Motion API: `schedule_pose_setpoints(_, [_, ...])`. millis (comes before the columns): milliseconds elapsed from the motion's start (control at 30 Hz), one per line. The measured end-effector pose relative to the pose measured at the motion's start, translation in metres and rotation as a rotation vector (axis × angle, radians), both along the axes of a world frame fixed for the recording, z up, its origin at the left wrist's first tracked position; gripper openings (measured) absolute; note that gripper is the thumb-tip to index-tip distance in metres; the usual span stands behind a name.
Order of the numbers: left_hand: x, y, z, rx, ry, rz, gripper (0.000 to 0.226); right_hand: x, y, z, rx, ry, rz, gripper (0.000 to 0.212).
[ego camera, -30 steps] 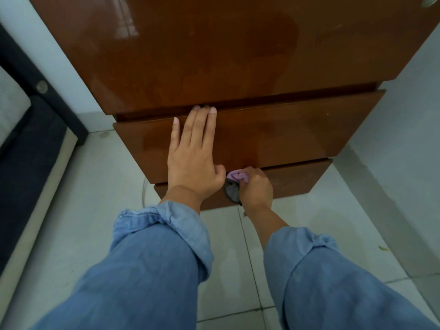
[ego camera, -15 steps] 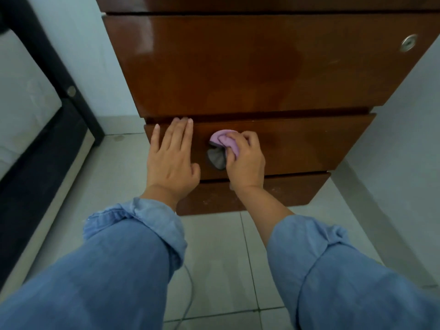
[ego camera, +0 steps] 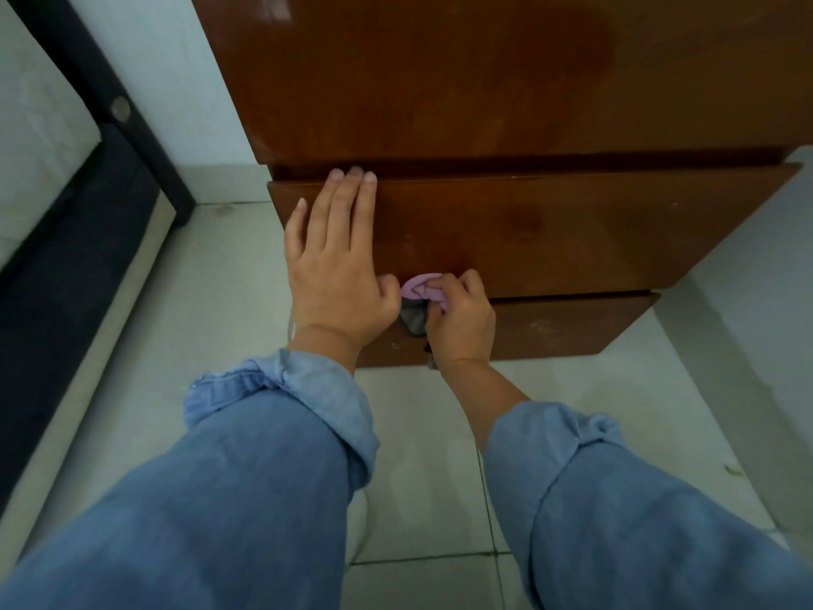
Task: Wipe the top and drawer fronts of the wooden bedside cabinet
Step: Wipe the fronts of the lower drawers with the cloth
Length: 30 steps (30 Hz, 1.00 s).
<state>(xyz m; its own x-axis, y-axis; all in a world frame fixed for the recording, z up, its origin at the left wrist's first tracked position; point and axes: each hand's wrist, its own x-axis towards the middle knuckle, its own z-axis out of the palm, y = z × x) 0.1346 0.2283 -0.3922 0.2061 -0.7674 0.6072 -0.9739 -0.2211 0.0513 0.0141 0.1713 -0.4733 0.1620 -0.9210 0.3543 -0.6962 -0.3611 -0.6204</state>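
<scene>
The glossy brown wooden bedside cabinet (ego camera: 440, 81) fills the upper view, seen from above and in front. Its middle drawer front (ego camera: 572, 231) juts out below the large upper front, and a lower panel (ego camera: 563, 328) sits beneath. My left hand (ego camera: 334, 266) lies flat on the left part of the middle drawer front, fingertips at its top edge. My right hand (ego camera: 462, 319) is closed around a bunched purple and grey cloth (ego camera: 420, 297), pressed at the drawer's bottom edge, right beside my left thumb.
Pale floor tiles (ego camera: 431, 477) lie below the cabinet. A dark bed frame (ego camera: 88, 239) with a mattress runs along the left. A pale wall (ego camera: 774, 275) stands close on the right. A thin cable (ego camera: 365, 521) trails on the floor under my left sleeve.
My right hand moved the cloth up the middle drawer front half a second ago, then back down to its bottom edge. My left hand stayed flat on the drawer.
</scene>
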Motion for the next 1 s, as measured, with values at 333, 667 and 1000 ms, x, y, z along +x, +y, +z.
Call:
schedule_pose_setpoints(333, [-0.002, 0.005, 0.005, 0.056, 0.023, 0.008, 0.096, -0.002, 0.004, -0.01, 0.187, 0.157, 0.058, 0.016])
schedule_pose_setpoints(667, [0.012, 0.016, 0.023, 0.183, -0.041, -0.066, 0.083, 0.009, 0.009, 0.081, -0.324, -0.106, 0.169, 0.021])
schedule_pose_setpoints(1000, [0.034, 0.029, 0.013, 0.149, -0.042, -0.009, 0.094, 0.026, 0.012, 0.038, -0.157, -0.061, 0.057, 0.017])
